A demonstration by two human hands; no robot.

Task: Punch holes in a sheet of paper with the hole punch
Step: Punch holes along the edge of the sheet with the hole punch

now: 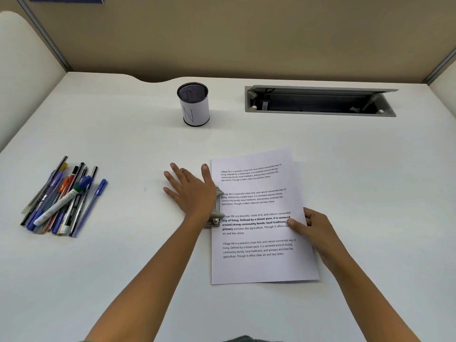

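A printed sheet of paper (259,218) lies on the white desk, its left edge slid into a grey metal hole punch (217,208). My left hand (191,191) rests flat on top of the punch with fingers spread, its palm covering most of the punch. My right hand (313,228) pinches the sheet's right edge, thumb on top of the print and fingers underneath.
A pile of several pens and markers (61,201) lies at the left. A mesh pen cup (193,104) wrapped in white paper stands at the back centre. An open cable tray (318,101) is sunk into the desk (370,169) at the back right. Partition walls enclose the desk.
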